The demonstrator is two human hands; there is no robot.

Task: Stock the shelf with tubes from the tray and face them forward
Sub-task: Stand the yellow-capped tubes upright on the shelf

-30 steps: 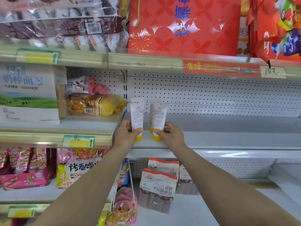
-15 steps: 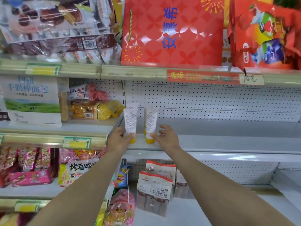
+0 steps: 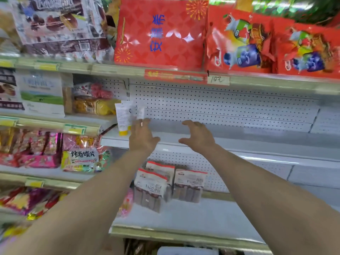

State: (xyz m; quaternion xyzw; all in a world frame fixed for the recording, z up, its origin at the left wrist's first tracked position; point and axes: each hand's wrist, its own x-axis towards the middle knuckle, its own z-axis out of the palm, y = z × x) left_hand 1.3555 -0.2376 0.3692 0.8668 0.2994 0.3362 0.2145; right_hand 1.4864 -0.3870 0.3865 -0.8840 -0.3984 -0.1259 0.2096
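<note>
Finds tubes (image 3: 122, 116) upright, caps down, at the left end of the shelf (image 3: 239, 142), just beyond the nearer left hand (image 3: 142, 138), fingers slack, contact blurred; right hand (image 3: 199, 138) slack, empty, farther right.

The pale grey metal shelf (image 3: 239, 142) offers open room rightward from the white plastic tubes with yellow caps (image 3: 122, 116) standing at its left end, back to the perforated white back panel (image 3: 220, 107). Overhead, the upper shelf's rail with its red price strip (image 3: 174, 77) limits height. To the left, yellow snack bags (image 3: 103, 106) crowd the neighbouring shelf.
</note>
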